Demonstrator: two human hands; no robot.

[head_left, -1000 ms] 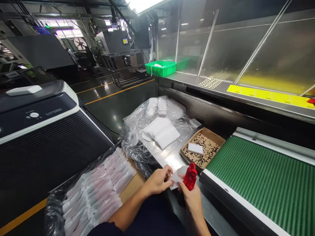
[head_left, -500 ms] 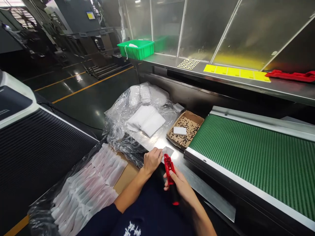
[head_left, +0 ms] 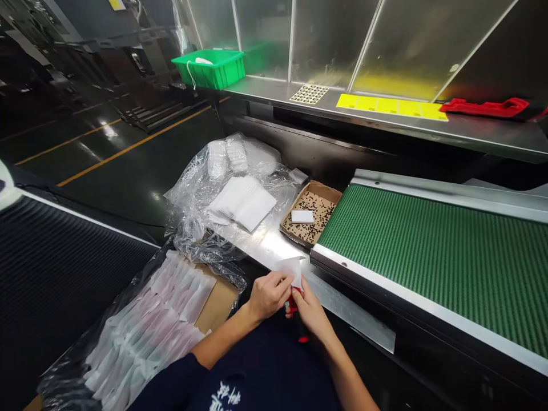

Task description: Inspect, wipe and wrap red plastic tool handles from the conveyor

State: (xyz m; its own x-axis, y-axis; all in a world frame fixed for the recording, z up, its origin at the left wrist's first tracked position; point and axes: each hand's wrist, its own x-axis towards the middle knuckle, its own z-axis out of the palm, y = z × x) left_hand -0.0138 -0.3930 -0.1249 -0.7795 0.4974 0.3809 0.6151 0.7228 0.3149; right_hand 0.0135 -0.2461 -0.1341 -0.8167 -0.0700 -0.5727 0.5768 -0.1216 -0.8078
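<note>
Here's the red-and-black piece (head_left: 301,326), gripped in my right hand (head_left: 312,314), close against my body over the bench edge. My left hand (head_left: 269,295) pinches a thin white sleeve (head_left: 291,268) at its upper end; whether around it or just in front, I can't tell. Beyond, white sleeves lie stacked (head_left: 244,202) beside a cardboard tray (head_left: 333,197); right of that, the green belt (head_left: 428,262).

"How is the left hand (head_left: 268,294) posed?"
"Back upward, fingers (head_left: 280,283) bent and drawn together."
"And the right hand (head_left: 309,311)?"
"Just beside it, curled closed; both bare forearms (head_left: 226,338) slant inward."
</note>
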